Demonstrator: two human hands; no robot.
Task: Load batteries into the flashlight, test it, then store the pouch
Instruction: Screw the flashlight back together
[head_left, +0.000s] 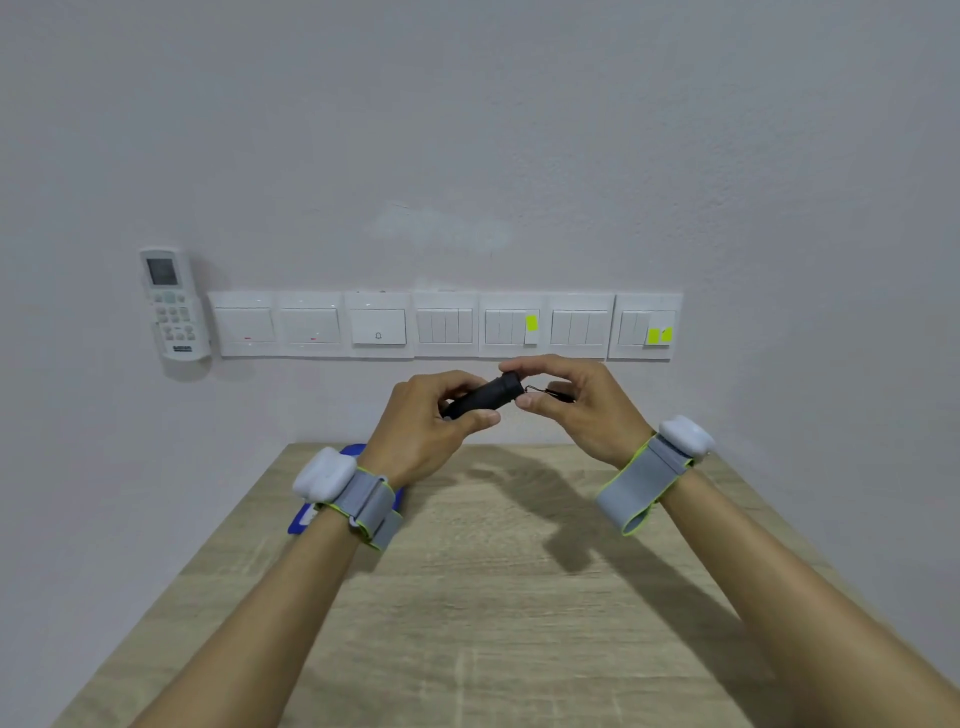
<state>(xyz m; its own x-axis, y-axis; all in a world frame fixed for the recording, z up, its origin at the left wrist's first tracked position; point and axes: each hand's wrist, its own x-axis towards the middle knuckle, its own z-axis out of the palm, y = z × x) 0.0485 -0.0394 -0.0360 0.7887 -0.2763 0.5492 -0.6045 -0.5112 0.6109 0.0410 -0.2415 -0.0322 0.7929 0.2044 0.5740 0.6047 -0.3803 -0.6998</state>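
Black flashlight (483, 400) held in air above far edge of desk (493, 597). Left hand (421, 431) wrapped round barrel; right hand (566, 405) pinching tail cap, lanyard trailing. Blue pouch (348, 488) at far left corner, mostly hidden by wrist. Risk: cap cross-threading or slipping if twisted off-axis; batteries not visible.
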